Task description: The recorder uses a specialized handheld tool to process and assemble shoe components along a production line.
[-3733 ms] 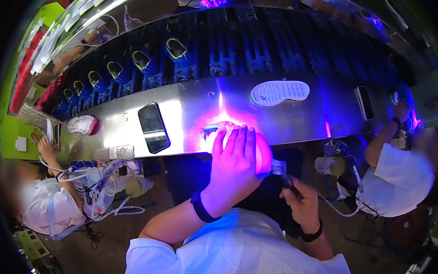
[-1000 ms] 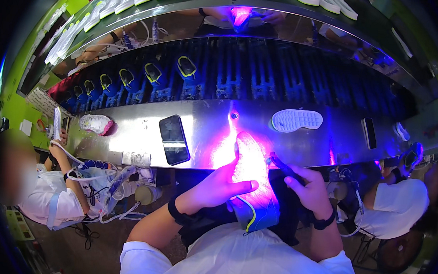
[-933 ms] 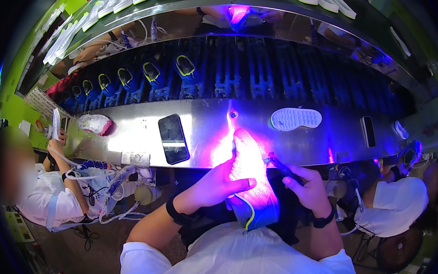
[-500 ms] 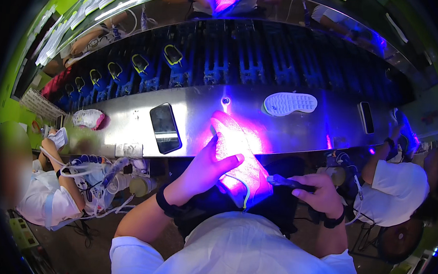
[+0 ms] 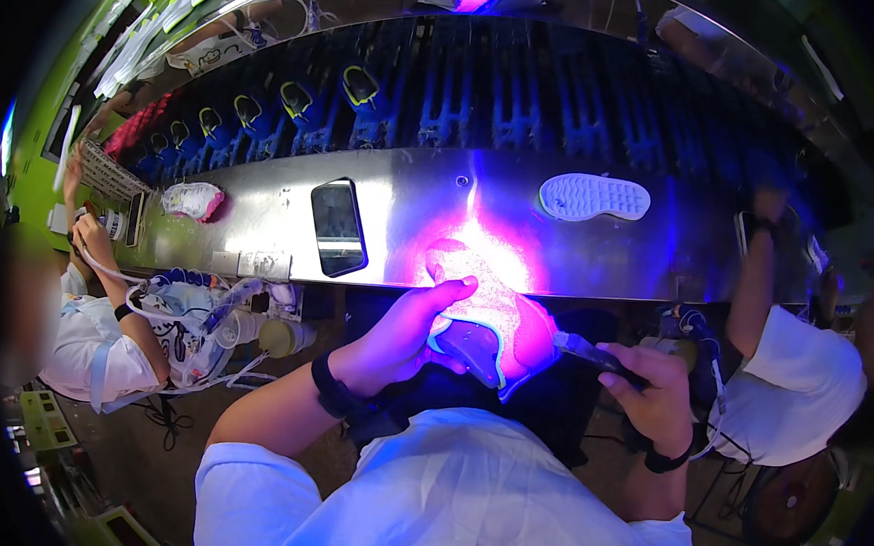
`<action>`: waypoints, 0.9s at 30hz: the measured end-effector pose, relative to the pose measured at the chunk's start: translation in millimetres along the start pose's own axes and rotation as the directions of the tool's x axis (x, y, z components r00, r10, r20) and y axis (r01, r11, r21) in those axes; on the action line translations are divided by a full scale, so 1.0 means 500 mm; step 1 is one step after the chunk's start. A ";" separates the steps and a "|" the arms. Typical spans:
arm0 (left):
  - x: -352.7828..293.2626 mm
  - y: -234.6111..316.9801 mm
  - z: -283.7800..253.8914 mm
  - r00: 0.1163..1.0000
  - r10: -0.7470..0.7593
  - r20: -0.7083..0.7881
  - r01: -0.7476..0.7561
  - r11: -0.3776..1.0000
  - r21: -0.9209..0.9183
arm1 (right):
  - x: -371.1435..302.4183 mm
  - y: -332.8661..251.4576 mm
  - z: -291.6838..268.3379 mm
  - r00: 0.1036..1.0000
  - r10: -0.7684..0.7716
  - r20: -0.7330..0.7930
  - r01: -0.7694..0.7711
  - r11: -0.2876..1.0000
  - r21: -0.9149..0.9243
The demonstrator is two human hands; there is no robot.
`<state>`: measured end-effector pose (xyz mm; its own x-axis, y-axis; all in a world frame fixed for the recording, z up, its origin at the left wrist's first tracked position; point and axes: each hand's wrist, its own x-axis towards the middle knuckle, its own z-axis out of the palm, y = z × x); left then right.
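Observation:
My left hand (image 5: 403, 333) is closed on a shoe upper (image 5: 514, 323), its thumb over the top near the toe end. Pink-violet light floods the upper and washes out its true colour. Its dark opening with a pale edge faces me, and the toe points at the bench. A dark-handled brush (image 5: 597, 356) is gripped in my right hand (image 5: 658, 392). The brush tip is at the right side of the upper, touching or very close; the glare hides which. Black bands circle both my wrists.
On the metal bench (image 5: 259, 237) lie a phone (image 5: 339, 227), a white shoe sole (image 5: 594, 198) and a white-and-pink bundle (image 5: 192, 200). Behind runs a dark blue rack (image 5: 448, 94) with several yellow-edged shoe parts. Co-workers sit left (image 5: 117, 344) and right (image 5: 790, 385), the right one's arm reaching over the bench.
The upper has turned and come nearer me, so its opening now shows more. My left thumb has shifted toward the toe. The right co-worker's arm has stretched forward over the bench.

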<state>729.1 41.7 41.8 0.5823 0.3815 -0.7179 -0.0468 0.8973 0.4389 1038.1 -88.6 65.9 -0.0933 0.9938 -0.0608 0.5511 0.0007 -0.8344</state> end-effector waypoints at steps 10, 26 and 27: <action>0.005 -0.041 -0.019 0.952 -0.114 0.285 0.264 0.778 -0.570 | 0.088 -0.064 -0.034 0.998 -0.046 0.038 0.049 0.994 -0.093; -0.003 -0.058 -0.034 0.781 0.021 0.624 0.541 0.476 -0.693 | 0.168 -0.048 0.034 0.970 -0.240 -0.027 0.240 0.971 -0.018; -0.009 -0.058 -0.034 0.830 -0.011 0.558 0.480 0.525 -0.703 | 0.166 -0.049 0.036 0.964 -0.263 -0.041 0.261 0.964 -0.044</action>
<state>714.1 17.7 23.2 0.9367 0.1823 -0.2990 -0.3155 0.8101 -0.4942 1001.9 -8.1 71.1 -0.2011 0.9623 0.1832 0.5435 0.2652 -0.7964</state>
